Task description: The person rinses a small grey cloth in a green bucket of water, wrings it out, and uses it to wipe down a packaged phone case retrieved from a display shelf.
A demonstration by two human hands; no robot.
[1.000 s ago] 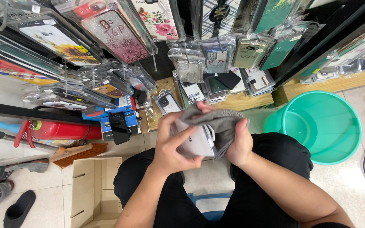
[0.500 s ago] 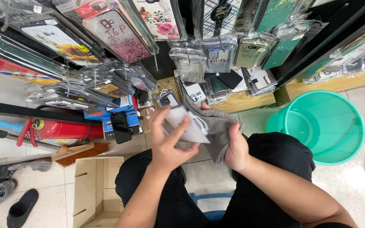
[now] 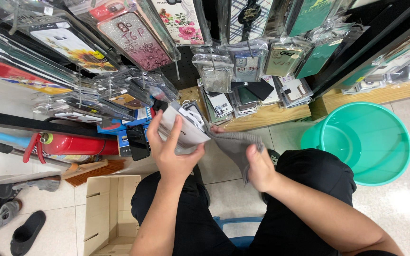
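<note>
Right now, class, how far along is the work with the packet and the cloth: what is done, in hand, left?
Done: the white packet is clear of the grey cloth. In hand: the left hand has its grip on the packet, raised by the rack; the right hand holds the cloth. Left: many hanging packets and those on the wooden shelf; whether any were handled cannot be told.

Grey cloth (image 3: 236, 144) — teal bucket (image 3: 380, 142) — red extinguisher (image 3: 79, 144).
</note>
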